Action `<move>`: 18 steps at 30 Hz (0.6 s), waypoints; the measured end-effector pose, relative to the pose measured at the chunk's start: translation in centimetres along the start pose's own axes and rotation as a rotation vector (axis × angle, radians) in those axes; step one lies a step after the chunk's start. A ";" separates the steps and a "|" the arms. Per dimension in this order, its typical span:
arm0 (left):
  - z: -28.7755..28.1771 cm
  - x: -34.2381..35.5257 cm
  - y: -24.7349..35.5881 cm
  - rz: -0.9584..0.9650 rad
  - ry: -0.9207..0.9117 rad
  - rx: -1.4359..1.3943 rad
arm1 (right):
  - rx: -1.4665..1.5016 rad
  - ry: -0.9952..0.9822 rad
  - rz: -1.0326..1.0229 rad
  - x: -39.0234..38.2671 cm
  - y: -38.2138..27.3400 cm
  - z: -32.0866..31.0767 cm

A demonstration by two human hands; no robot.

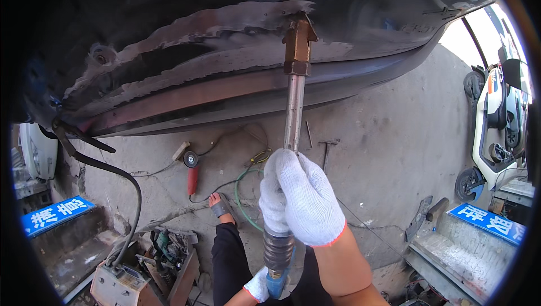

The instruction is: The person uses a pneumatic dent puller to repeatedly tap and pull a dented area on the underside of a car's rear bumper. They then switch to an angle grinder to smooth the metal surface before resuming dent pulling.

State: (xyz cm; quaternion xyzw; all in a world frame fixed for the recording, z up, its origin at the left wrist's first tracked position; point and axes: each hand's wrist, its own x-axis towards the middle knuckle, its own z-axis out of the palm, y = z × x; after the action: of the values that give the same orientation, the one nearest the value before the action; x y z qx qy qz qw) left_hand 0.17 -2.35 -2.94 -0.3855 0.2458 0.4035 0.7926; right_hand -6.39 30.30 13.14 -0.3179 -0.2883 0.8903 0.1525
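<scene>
A dent puller with a slide hammer (293,106) runs upward from near my body. Its brass-coloured head (298,45) meets the sanded part of a dark car panel (225,21). My right hand (304,196), in a white knitted glove, is wrapped round the puller where the bare metal rod meets its dark ribbed section (279,251). Lower down, my left hand (258,286), also gloved, is at the blue rear end (276,284) of the tool. Its fingers are mostly hidden behind the handle.
On the concrete floor lie a red angle grinder (193,179), a hammer (327,151), and a green hose (241,190). A black clamp (76,142) at the panel's left carries a cable to a metal box (125,286). A scooter (487,120) stands right.
</scene>
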 end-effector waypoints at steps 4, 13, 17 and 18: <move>-3.0 4.4 -2.5 0.007 0.121 -0.055 | 0.960 -0.819 0.145 1.6 2.1 -3.0; -1.8 1.7 -1.0 -0.074 0.042 -0.186 | 0.295 -0.103 0.176 -1.6 2.8 -2.5; -1.5 1.2 -0.8 -0.081 -0.030 -0.291 | 0.312 -0.239 0.198 -0.1 2.2 -1.2; -1.8 1.2 -0.8 -0.080 -0.040 -0.310 | 0.315 -0.274 0.190 0.3 2.0 -0.8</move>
State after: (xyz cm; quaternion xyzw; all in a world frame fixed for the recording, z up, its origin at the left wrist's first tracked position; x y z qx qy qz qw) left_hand 1.36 -3.59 -4.46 -0.5044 0.1493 0.4125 0.7438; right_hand -6.27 29.22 11.25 -0.1919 -0.1323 0.9696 0.0751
